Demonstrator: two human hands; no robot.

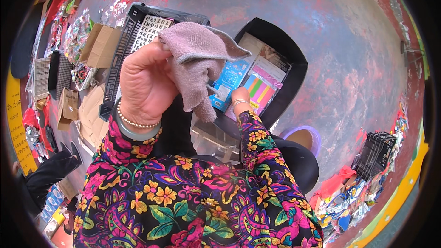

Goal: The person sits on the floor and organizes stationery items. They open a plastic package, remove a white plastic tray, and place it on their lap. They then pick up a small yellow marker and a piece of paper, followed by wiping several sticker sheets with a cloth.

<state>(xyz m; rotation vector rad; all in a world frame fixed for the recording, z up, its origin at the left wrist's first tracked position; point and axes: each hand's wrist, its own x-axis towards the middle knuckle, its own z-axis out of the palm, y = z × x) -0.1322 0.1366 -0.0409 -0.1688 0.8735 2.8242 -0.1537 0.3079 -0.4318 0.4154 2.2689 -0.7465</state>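
Observation:
Raised in front of me, my left hand (pixel 148 80) pinches a mauve cleaning cloth (pixel 195 48) with a grey hem, which hangs down in folds. Below and to the right of it, my right hand (pixel 240 95) reaches into a black plastic bin (pixel 299 71). Its fingers look curled in, and their tips are hidden. It lies between a blue printed packet (pixel 232 76) and a pink packet with coloured strips (pixel 259 93). Left of the bin, a black slatted crate (pixel 120 53) contains sheets of black letters (pixel 149 32), partly covered by my left hand.
Cardboard boxes (pixel 98 46) and heaps of small packaged goods line the left side. A purple-rimmed round tub (pixel 313 135) stands by my right knee. A black crate (pixel 374 154) and piled packages lie at the right. Another person's dark-clothed legs (pixel 50 172) show at lower left.

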